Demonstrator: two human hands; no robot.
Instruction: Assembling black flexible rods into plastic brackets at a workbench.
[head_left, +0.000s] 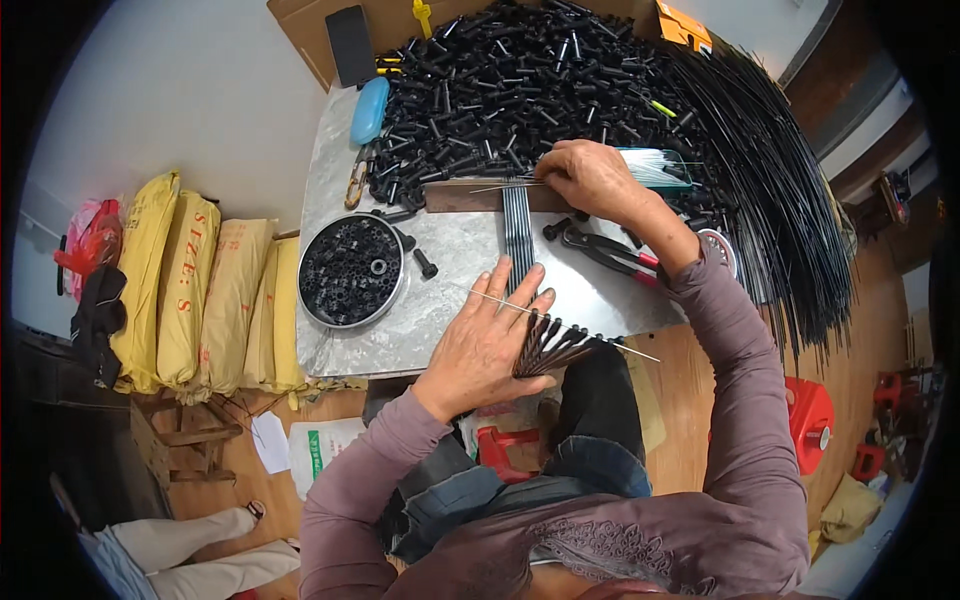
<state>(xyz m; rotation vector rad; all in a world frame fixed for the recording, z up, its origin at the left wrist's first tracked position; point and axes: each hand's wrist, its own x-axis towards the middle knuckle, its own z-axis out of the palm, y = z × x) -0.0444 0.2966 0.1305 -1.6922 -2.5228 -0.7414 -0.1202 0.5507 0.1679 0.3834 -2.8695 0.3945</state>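
Rods (518,225) vanish under left hand (487,335); right hand (592,178) hides their tops.

Black ribs (520,240) lie side by side, ends fanned.

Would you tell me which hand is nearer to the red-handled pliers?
Right. The right hand sits just above the red-handled pliers, beside the wrist; the left hand lies lower left, pressing the rods.

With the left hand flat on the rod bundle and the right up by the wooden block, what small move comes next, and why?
Probably the right hand draws the thin pale wire across the flat row of black rods, since the left hand already pins the rods' splayed lower ends on the grey marbled tabletop.
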